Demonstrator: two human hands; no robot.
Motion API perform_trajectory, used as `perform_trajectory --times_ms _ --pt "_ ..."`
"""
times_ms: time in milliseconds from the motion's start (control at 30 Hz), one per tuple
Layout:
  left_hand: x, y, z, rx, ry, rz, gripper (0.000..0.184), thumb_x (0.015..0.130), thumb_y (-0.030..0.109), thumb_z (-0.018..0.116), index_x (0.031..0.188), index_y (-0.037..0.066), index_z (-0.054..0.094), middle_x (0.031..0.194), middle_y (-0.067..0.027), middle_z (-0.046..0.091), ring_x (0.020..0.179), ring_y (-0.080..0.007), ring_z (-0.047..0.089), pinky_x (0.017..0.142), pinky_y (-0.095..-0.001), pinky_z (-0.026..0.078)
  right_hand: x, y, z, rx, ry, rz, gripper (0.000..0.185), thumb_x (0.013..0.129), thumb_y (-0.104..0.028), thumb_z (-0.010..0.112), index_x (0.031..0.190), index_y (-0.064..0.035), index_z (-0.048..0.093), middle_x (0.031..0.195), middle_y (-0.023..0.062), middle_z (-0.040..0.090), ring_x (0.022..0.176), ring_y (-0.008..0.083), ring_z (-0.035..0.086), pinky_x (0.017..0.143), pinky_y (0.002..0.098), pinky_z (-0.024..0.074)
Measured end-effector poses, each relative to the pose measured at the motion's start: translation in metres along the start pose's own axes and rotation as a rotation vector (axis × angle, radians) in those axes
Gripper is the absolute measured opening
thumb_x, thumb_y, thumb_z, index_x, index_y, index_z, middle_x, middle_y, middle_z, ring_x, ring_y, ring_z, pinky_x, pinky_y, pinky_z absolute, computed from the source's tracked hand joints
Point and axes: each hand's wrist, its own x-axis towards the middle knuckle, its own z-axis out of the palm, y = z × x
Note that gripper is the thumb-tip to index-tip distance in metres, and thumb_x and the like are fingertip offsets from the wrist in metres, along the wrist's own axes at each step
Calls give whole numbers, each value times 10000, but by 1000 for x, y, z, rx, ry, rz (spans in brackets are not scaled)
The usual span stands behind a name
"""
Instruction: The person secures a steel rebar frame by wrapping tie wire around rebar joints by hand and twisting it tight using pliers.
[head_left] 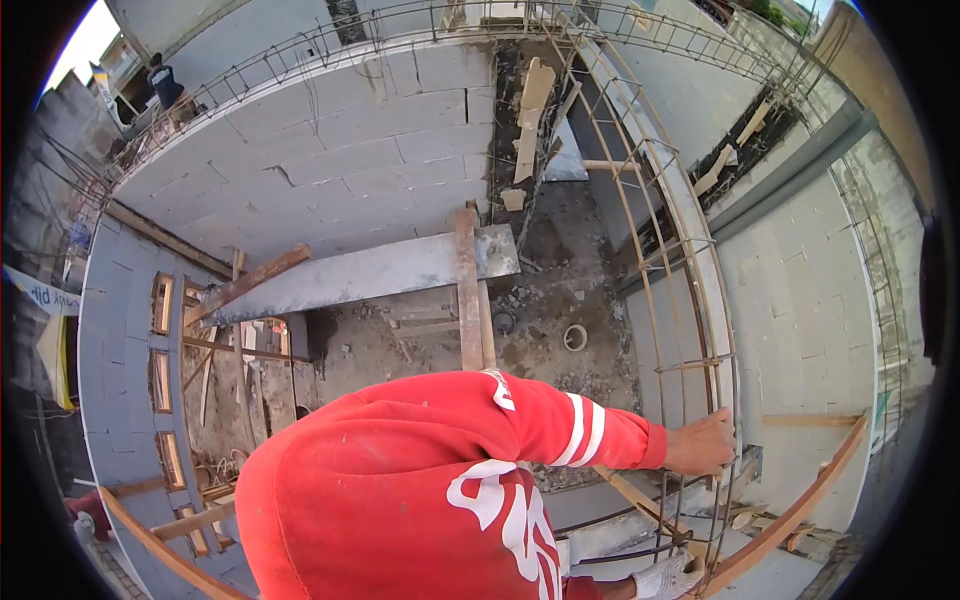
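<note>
Both of my arms, in red sleeves, reach to the right. My left hand (703,443) is bare and closed round a bar of the long rebar cage (655,240), beside the top edge of a pale block wall (712,290). Below it, near the bottom edge, my right hand (668,577) wears a whitish glove. It is at the lower rebar (672,520), close to a wooden board (790,515); its fingers are partly hidden, and what they hold is unclear.
A wooden beam (467,290) and a wide grey plank (350,275) span the space below. Rubble and a round bucket (575,338) lie on the ground. More rebar (330,45) tops the far wall (350,150). Another person (165,84) is at the upper left.
</note>
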Motion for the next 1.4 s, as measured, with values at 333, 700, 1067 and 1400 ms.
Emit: perform_trajectory --times_ms 333,700,1067,1400 --pt "-78 -82 -174 -14 643 0 111 824 115 740 873 46 670 889 -110 636 840 -306 637 739 -407 540 65 -134 87 -271 -465 -197 478 1025 -387 576 1225 42 642 1160 212 686 1098 343 608 979 441 454" --pt "-333 -414 -710 792 1520 -1098 298 791 279 730 984 57 776 942 -124 776 907 -298 743 853 -402 570 -9 -225 166 -263 -234 -278 434 1011 -362 593 1192 27 653 1115 198 684 1027 318 628 905 418 482" --pt "-371 -464 -804 890 1484 -1435 290 750 327 815 953 120 818 996 -181 763 953 -353 738 907 -434 572 -39 -258 191 -323 -262 -108 410 988 -361 622 1145 14 669 1061 182 692 958 316 640 845 415 498" --pt "-398 -482 -833 1100 1279 -1366 210 768 328 806 906 171 817 898 -139 767 907 -340 742 875 -434 575 -27 -249 188 -339 -247 -101 388 966 -359 649 1103 3 684 1012 167 700 895 315 651 791 413 512"
